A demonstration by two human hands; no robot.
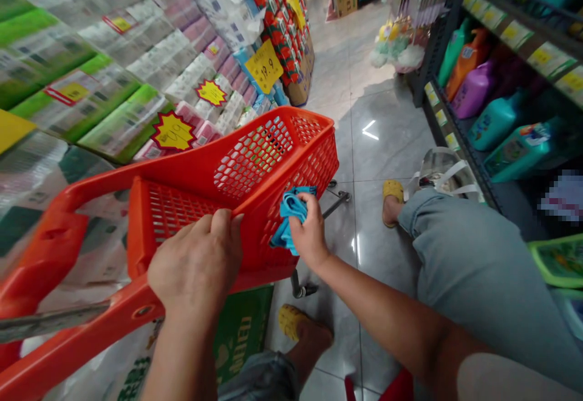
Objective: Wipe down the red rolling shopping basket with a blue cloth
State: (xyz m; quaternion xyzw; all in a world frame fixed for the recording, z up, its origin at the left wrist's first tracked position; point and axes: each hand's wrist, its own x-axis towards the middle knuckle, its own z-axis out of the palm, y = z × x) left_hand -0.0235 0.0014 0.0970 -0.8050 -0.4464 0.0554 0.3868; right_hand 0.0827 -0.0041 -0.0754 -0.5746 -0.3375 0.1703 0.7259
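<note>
At upper left, stacked packs (122,109) stand near the red cart (191,167); if it rolls, I'd expect a bump. Left of centre, my left hand (195,261) is curled over the cart's near edge; slackening could let it swing. At centre, the blue cloth (288,231), gripped in my right hand (312,231) by the slotted side, might snag there.

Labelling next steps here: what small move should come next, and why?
Probably slide the blue cloth along the outer side of the red cart: the right hand holds the cloth bunched there, and the left hand holds the cart.
</note>
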